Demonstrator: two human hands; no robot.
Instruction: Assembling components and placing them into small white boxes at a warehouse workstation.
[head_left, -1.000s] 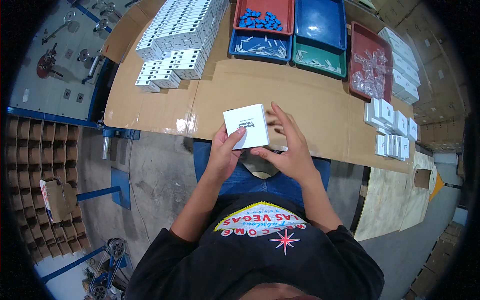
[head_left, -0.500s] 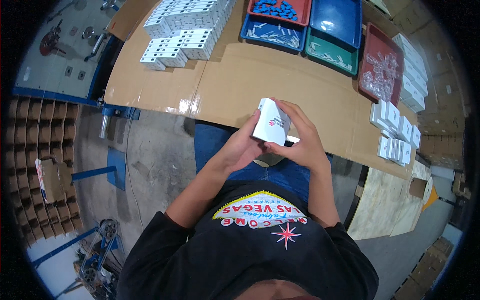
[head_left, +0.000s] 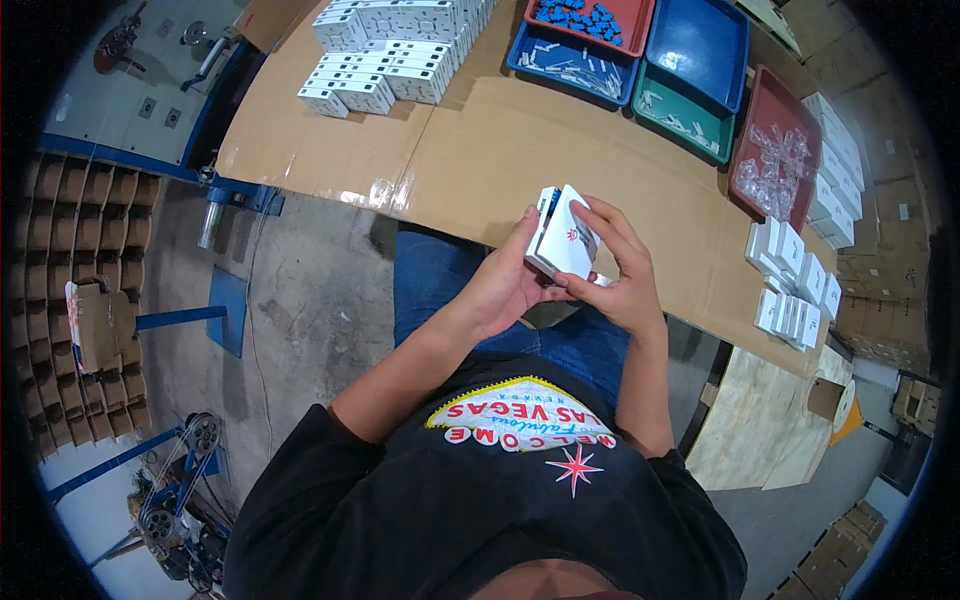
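Observation:
Between my hands, over the table's near edge, is a small white box [head_left: 570, 243] with a reddish mark on its face. A gap runs along its left side, between the front panel and the rest of the box, and something dark blue shows in it. My left hand [head_left: 503, 287] grips the left and lower part, thumb along the left edge and fingers partly hidden beneath. My right hand [head_left: 628, 277] holds the front panel, fingers over its upper right edge and thumb at its bottom.
On the cardboard-covered table [head_left: 480, 150] stand stacked white boxes [head_left: 385, 80]. Farther right are a red tray of blue pieces [head_left: 641, 40], blue tray [head_left: 518, 62], green tray [head_left: 722, 150] and red tray of clear plastic pieces [head_left: 738, 195]. Small white packs [head_left: 790, 250] stand at the right edge.
The gap has opened along the box's left side as its front panel came away from the rest. The box and both hands have shifted slightly right in view.

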